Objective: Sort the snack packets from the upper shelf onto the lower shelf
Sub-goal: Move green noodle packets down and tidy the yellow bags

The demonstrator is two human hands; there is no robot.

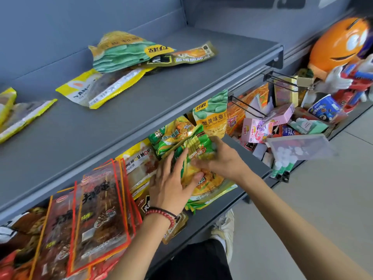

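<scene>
Both my hands work at a stack of green and yellow snack packets (203,178) on the lower shelf (238,201). My left hand (173,178) lies flat on the stack with its fingers spread. My right hand (220,158) grips the top green packet (193,146) from the right side. On the upper shelf (141,102) lie a green and yellow packet (121,53), an olive packet (191,54), a yellow and clear packet (96,88) and more yellow packets (18,116) at the left edge.
Red-edged packets (96,215) stand in a row at the lower left, next to a yellow MOU MOU packet (139,160) and a green bean packet (212,116). To the right are pink boxes (256,130), a clear pouch (296,146), wire hooks (282,80) and an orange figure (339,45).
</scene>
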